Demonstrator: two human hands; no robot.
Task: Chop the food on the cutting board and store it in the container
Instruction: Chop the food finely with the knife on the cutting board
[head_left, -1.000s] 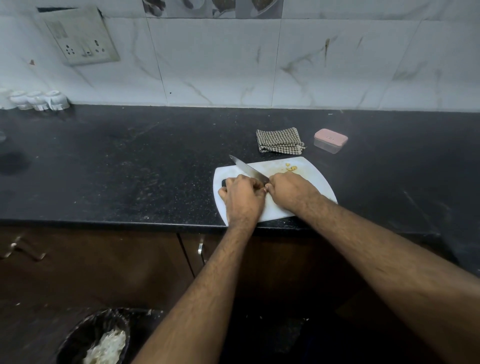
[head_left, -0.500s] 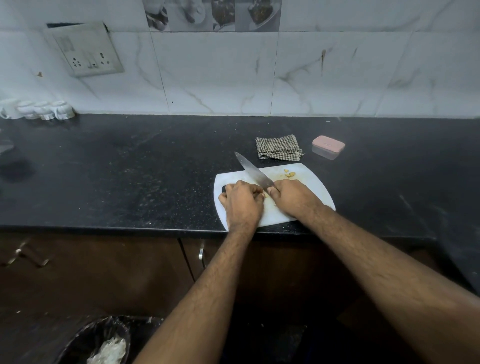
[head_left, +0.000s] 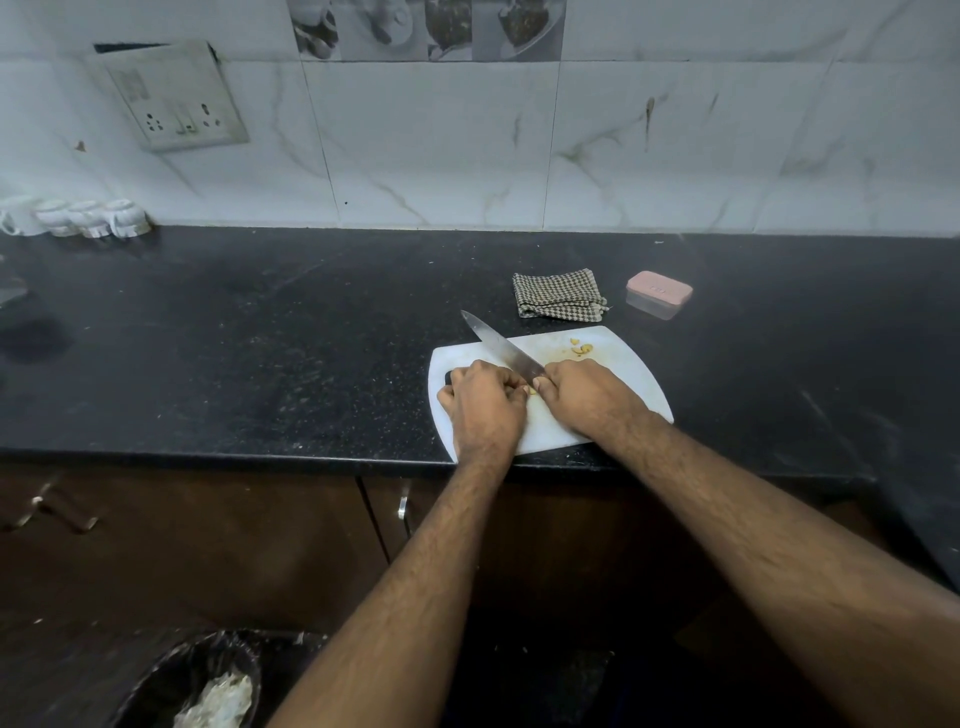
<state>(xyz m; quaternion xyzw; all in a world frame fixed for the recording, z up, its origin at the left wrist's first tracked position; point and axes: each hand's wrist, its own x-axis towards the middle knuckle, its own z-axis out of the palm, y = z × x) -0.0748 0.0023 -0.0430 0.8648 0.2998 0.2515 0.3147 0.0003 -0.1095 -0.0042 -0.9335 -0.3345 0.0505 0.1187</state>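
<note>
Food (head_left: 581, 349) bits lie on the board (head_left: 618, 364) at the black counter (head_left: 260, 353) edge. Left hand (head_left: 485, 408) grips the knife (head_left: 501, 347); right hand (head_left: 587, 397) pinches a piece. Cloth (head_left: 557, 292) and container (head_left: 657, 293) sit behind, below marble tiles (head_left: 441, 140).

Left hand (head_left: 485, 402) fisted, knuckles up; right hand (head_left: 584, 397) curled alongside (fingertips nearly touching); both forearms extended.

folded cloth (head_left: 558, 294) behind board (head_left: 618, 364), left counter (head_left: 234, 353) open
</note>
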